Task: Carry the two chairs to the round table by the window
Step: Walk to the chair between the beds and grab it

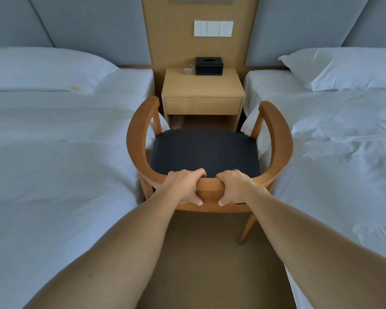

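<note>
**Two-handed grasp on the chair's backrest in the aisle between two beds**

Head view. The chair (206, 152), of bent wood with a dark seat pad, stands on the carpet in front of the nightstand (202, 91), its open front facing that stand and its curved back toward the person. The left hand (184, 186) and right hand (234, 187) sit side by side on the middle of the top rail, fingers (196, 172) curled over its far edge and thumbs pressed on its near face, so both hands are closed on the rail. Only one chair shows; the second chair, the round table and the window are out of frame.

Likely hazards, judged from this layout: the armrests lie close to the left bed (54, 141) and right bed (343, 141), so a lift with any twist may snag the bedding or knock a frame. The central grip leaves the seat's weight ahead of the hands; the chair may tip forward and strike the nightstand, where a tissue box (209, 65) and glass dish (187, 69) rest.
</note>
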The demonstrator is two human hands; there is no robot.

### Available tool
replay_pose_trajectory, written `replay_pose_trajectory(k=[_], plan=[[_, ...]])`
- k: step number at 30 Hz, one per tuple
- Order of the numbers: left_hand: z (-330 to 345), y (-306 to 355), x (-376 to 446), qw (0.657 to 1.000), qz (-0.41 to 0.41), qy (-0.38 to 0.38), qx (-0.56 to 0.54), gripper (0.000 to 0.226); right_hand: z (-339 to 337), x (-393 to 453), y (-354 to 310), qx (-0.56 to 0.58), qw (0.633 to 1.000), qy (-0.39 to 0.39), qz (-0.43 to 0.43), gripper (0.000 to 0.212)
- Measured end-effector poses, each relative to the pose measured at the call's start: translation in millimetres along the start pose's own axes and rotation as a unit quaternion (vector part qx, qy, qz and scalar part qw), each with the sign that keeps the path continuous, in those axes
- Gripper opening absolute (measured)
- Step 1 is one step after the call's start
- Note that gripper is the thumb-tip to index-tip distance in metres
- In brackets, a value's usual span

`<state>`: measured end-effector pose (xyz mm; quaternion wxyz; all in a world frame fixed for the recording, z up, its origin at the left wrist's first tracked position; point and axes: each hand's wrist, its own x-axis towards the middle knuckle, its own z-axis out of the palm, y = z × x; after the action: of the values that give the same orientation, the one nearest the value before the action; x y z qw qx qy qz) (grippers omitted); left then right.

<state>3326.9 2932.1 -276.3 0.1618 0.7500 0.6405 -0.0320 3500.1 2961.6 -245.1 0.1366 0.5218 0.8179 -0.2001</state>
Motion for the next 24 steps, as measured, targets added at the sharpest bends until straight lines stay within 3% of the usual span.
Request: replay_pose_trajectory(k=[4, 12, 24], plan=[[-1.8, -0.1, -3.2, 1.000, 0.003, 0.009, 0.008, 0.056, 1.5, -4.6, 0.6, -0.013, 1.000, 0.020, -0.008, 0.061], [-9.3, 6.0, -6.2, 1.000, -0.014, -0.025, 0.011, 0.069, -2.8, -11.3, -4.1, -0.040, 0.999, 0.010, -0.016, 0.067], [10.8, 25.0, -58.7, 0.999, -0.004, -0.030, -0.015, 0.069, 25.4, -58.6, -12.6, -0.040, 0.999, -0.005, -0.010, 0.070]])
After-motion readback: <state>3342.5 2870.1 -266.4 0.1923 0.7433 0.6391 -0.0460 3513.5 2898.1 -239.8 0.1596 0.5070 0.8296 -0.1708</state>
